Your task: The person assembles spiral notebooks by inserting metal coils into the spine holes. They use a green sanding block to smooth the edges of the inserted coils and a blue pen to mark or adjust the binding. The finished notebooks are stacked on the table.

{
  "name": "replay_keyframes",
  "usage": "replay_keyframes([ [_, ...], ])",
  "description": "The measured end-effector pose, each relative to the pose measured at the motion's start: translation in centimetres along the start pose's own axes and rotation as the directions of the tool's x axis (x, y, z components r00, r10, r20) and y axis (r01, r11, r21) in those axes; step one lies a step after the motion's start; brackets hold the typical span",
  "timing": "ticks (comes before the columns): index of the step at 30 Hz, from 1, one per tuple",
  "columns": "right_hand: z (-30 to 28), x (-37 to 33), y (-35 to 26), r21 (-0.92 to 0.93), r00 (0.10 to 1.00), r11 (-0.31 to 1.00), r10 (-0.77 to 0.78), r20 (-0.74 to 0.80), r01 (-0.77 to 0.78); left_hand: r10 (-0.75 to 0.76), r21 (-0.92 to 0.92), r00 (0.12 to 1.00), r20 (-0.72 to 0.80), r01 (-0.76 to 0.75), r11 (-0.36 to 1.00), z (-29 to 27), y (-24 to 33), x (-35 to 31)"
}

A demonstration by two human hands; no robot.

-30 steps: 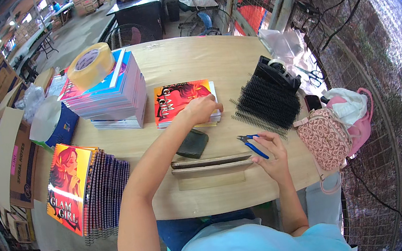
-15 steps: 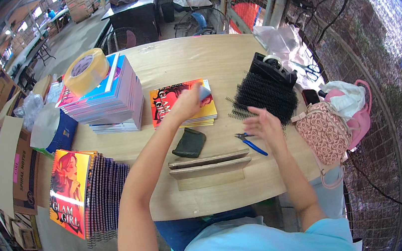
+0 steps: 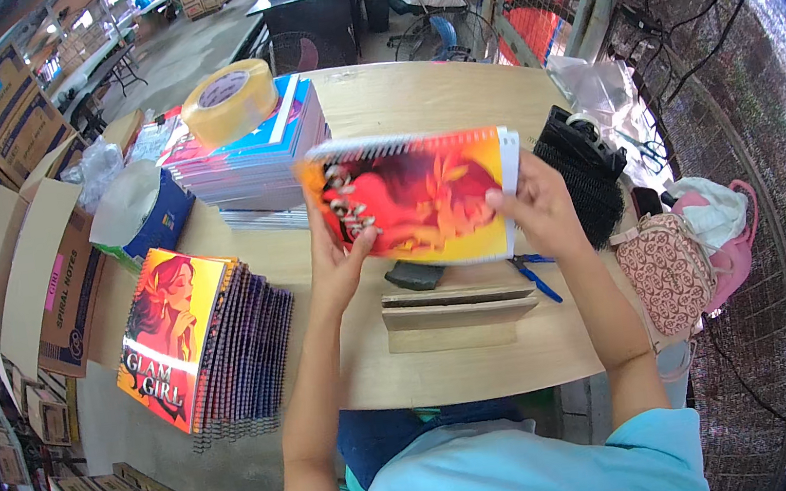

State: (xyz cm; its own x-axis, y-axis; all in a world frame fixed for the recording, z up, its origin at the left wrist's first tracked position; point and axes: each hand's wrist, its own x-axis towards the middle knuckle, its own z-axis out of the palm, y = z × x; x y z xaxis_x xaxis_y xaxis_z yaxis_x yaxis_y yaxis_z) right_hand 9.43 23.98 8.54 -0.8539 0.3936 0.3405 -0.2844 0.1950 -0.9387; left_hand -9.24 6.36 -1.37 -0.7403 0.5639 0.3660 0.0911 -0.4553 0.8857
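Raised above the table is a notebook (image 3: 417, 203) with a red and yellow illustrated cover, turned sideways and slightly blurred. Its long top edge shows a row of binding. My left hand (image 3: 338, 264) grips its left end, thumb on the cover. At the right end, my right hand (image 3: 542, 207) pinches it with the thumb in front, by a white page margin. Below it lie a dark, block-like piece (image 3: 414, 275), blue-handled pliers (image 3: 539, 282) and a slotted wooden stand (image 3: 455, 314). To the right rests a pile of black spiral coils (image 3: 593, 196).
Spiral notebooks (image 3: 172, 322) are stacked at the table's left edge. Behind them stands a tall pile of unbound books (image 3: 248, 180) topped by a tape roll (image 3: 228, 104). An open carton (image 3: 66, 300) is at far left; a patterned bag (image 3: 662, 261) sits at right.
The notebook has come up off the table. My left hand has shifted to its left end, and my right hand has moved from beside the coils to its right end. The view has swung left.
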Motion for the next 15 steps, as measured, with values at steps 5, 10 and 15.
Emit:
replay_keyframes([
  [5,4.5,-3.1,-0.7,-0.093,0.994,0.991,-0.089,0.068,0.095,0.023,0.027,0.993,-0.118,-0.02,0.999,-3.4,2.7,-4.8],
  [10,6.5,-3.2,1.6,-0.15,0.994,0.986,-0.065,0.092,0.078,0.034,0.034,0.978,-0.208,-0.028,0.999,-5.6,1.5,-6.7],
  [15,5.1,-4.9,1.6,-0.411,0.991,0.903,-0.091,0.094,0.122,-0.052,-0.013,0.978,-0.2,0.05,0.999,-4.7,0.2,-8.8],
])
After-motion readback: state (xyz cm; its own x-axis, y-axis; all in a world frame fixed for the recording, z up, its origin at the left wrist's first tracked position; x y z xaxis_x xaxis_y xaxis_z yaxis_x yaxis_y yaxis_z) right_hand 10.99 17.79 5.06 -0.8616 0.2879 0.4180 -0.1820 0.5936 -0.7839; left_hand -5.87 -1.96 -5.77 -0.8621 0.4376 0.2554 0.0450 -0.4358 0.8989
